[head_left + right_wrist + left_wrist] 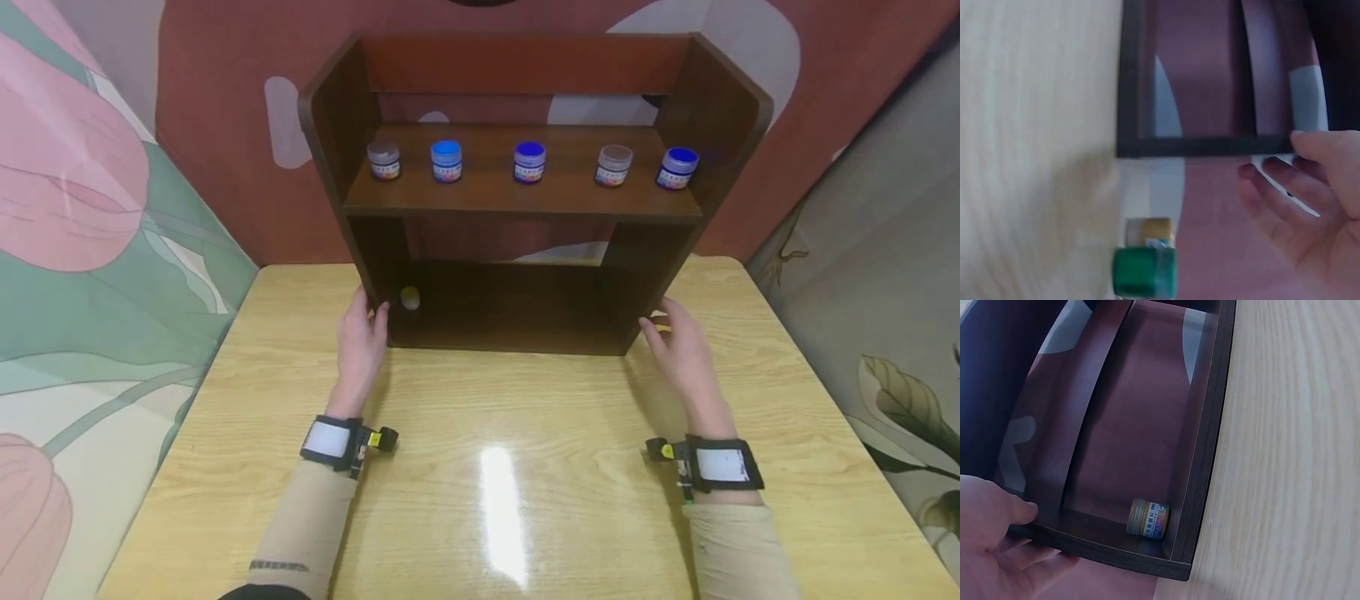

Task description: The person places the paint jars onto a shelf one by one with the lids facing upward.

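Note:
A dark brown two-tier wooden shelf (517,210) stands upright on the table. My left hand (362,346) grips its left side panel low down, thumb at the front edge and fingers on the outer face. Opposite, my right hand (684,354) holds the right panel, its thumb on the edge in the right wrist view and its fingers loosely bent just outside. On the bottom tier, near the left panel, is a small yellow paint jar (1149,519). Several paint jars line the upper tier, among them a light blue one (447,162) and a dark blue one (529,163).
Outside the right panel, a green-topped jar (1144,272) and a yellow-orange jar (1158,231) stand on the table, mostly hidden from the head view. The pale wooden table (450,467) meets a patterned wall (225,167) behind the shelf.

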A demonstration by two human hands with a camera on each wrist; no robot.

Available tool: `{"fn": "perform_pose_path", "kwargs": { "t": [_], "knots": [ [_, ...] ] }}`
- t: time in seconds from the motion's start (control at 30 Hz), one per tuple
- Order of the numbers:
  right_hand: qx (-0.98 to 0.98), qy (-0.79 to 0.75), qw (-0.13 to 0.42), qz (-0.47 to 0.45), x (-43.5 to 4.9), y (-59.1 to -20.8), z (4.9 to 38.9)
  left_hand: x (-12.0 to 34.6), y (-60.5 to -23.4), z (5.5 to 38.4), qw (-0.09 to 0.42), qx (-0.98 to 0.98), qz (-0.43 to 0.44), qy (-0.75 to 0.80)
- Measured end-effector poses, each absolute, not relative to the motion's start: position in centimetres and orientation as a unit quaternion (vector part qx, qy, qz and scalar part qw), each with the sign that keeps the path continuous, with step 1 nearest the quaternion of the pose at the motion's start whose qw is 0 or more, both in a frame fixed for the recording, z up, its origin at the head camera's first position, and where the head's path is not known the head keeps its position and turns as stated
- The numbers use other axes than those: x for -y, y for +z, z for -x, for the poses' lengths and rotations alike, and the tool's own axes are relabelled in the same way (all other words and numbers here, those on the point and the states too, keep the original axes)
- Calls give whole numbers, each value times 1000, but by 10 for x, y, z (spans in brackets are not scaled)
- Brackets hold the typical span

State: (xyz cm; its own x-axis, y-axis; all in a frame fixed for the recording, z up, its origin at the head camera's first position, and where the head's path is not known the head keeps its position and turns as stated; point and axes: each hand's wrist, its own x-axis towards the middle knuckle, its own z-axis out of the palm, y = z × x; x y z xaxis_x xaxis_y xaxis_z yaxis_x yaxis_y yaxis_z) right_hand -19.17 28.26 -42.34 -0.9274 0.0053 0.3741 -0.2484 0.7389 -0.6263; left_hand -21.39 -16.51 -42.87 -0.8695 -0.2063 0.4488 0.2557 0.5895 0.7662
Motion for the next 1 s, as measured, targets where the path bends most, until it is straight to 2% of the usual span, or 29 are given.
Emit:
{"fn": "perform_pose_path", "kwargs": {
  "t": [0.23,0.53,0.77,1.0],
  "knots": [
    [936,320,124,-77,-299,-409,182,165,-426,215,249,857,14,-451],
    [963,264,41,-25,-320,-401,171,167,-428,215,247,863,17,-440],
    [972,228,-44,19,-333,-398,164,168,-427,215,246,860,20,-447],
    [975,203,-91,-9,-341,-403,160,168,-427,215,243,861,18,-447]
  ]
}}
